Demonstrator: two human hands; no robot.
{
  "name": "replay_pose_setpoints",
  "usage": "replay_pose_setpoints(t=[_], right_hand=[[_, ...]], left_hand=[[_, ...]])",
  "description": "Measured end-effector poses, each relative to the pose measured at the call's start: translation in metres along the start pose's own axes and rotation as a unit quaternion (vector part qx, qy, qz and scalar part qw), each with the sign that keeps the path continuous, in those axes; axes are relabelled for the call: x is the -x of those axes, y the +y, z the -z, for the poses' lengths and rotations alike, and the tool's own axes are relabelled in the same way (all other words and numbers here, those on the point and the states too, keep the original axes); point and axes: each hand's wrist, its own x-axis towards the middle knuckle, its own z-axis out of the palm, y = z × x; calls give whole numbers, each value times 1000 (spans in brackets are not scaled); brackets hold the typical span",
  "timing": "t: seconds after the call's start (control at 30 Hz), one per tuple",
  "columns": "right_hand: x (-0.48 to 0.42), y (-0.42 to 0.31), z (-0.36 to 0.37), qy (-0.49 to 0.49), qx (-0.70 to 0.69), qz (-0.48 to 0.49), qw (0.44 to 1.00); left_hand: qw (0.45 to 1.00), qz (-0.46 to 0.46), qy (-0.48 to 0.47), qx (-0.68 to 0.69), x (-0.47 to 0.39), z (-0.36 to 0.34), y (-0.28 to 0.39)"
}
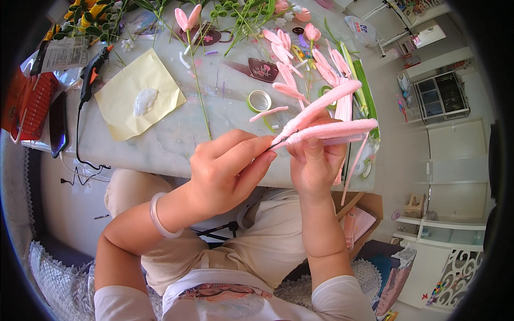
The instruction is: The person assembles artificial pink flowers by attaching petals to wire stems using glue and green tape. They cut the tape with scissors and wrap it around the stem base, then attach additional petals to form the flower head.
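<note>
Between my two hands, above the table's near edge, are pink chenille-stem petals (pixel 333 130) joined at a dark, thin tie on their left end. My left hand (pixel 229 172) pinches that end between thumb and fingers; a pale bangle circles the wrist. My right hand (pixel 317 160) holds the petals from below, thumb against the lower one, with part of its fingers hidden behind them. Beyond the hands lie more looped pink chenille pieces (pixel 287 74) and a roll of green tape (pixel 259 101). A finished-looking pink bud (pixel 188 18) on a green stem points away from me.
A black glue gun (pixel 93 74), a phone (pixel 59 123) and a red basket (pixel 38 100) are at the left. Yellow paper (pixel 120 88) bears a whitish translucent blob. Green stems and flowers line the far side. Green chenille stems (pixel 367 96) lie along the right edge, above a cardboard box (pixel 371 204).
</note>
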Motion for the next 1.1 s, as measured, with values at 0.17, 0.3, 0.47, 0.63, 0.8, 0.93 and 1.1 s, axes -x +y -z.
replay_pose_setpoints(t=[0.17, 0.3, 0.47, 0.63, 0.8, 0.93, 1.1], right_hand=[[1, -4, -2, 12, -4, -25, 1000], [-1, -4, -11, 35, -11, -8, 999], [4, -7, -4, 14, -30, -55, 998], [6, -3, -6, 29, -46, -40, 998], [3, -3, -8, 12, -13, -9, 1000], [3, -7, -12, 24, 28, -17, 999], [1, -10, -13, 9, 62, -1, 998]], left_hand=[[1000, -17, 0, -11, 0, 0, 0], [1000, -6, -7, -1, 0, 1, 0], [1000, 6, -6, 19, 1, 1, -1], [999, 31, -27, 21, -2, 4, 2], [1000, -11, -1, -3, 0, 3, -4], [999, -34, -6, -35, -1, 5, -4], [999, -44, 2, -32, -1, 4, -6]])
